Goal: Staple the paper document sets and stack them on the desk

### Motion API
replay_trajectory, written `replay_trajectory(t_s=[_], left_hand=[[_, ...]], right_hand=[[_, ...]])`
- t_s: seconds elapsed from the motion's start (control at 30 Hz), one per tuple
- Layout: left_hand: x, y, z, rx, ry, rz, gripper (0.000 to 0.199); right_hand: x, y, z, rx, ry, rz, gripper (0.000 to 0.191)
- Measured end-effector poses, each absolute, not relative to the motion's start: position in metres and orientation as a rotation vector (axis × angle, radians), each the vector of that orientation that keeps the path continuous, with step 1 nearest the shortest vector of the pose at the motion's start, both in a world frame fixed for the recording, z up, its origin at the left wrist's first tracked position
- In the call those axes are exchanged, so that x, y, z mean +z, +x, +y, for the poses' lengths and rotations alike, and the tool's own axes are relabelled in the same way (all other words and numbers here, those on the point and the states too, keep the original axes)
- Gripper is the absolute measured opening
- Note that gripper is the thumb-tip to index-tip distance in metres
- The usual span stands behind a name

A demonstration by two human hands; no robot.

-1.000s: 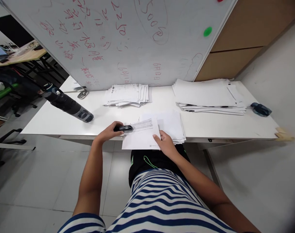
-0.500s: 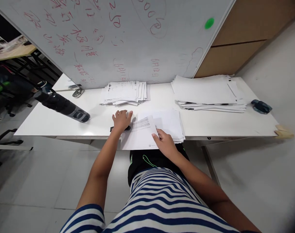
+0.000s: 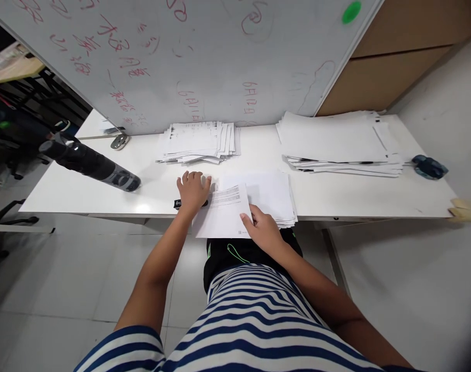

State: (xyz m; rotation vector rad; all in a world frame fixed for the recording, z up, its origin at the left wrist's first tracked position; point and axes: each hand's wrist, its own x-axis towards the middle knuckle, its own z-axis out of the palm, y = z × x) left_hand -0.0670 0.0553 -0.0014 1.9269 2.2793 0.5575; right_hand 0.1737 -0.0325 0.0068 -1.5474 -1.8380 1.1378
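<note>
My right hand pinches the right edge of a printed sheet of paper, thumb on top. Tilted over the desk's front edge, the sheet shows lines of text in its upper part. Partly beneath it lies a stack of white paper. My left hand rests at the sheet's left side with fingers spread and pointing away from me. Under that palm is a small black object, possibly a stapler; most of it is hidden.
A dark bottle stands on the white desk at left, near a computer mouse. Two paper piles, one left and one right, lie before the whiteboard. A dark blue item sits far right.
My view has tipped slightly downward, so the whiteboard and desk appear shifted. Both hands and the held sheet stay almost where they were.
</note>
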Motion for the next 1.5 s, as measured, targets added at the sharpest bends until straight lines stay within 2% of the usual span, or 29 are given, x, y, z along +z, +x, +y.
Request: replay_trajectory(t_s=[0.17, 0.23, 0.43, 0.67, 1.0, 1.27, 1.5], left_hand=[[0.013, -0.083, 0.035, 1.138, 1.73, 2.159, 0.046], [0.01, -0.093, 0.022, 1.241, 1.751, 2.135, 0.047], [-0.021, -0.118, 0.003, 0.73, 1.779, 2.373, 0.046], [-0.035, -0.118, 0.008, 0.758, 1.715, 2.52, 0.047], [-0.033, -0.115, 0.007, 0.778, 1.646, 2.499, 0.043], [-0.034, -0.116, 0.007, 0.77, 1.642, 2.528, 0.041], [-0.039, -0.117, 0.009, 0.811, 1.725, 2.59, 0.042]], right_hand=[[0.002, 0.174, -0.032, 1.255, -1.439, -1.742, 0.035], [0.0, 0.174, -0.031, 1.287, -1.422, -1.687, 0.032], [0.008, 0.185, -0.02, 1.527, -1.358, -1.495, 0.03], [0.028, 0.234, -0.024, 1.548, -1.371, -1.344, 0.041], [-0.014, 0.234, -0.023, 1.506, -1.276, -1.148, 0.05], [-0.008, 0.231, -0.028, 1.588, -1.25, -1.166, 0.05], [0.017, 0.243, 0.0, 1.291, -1.453, -1.512, 0.046]])
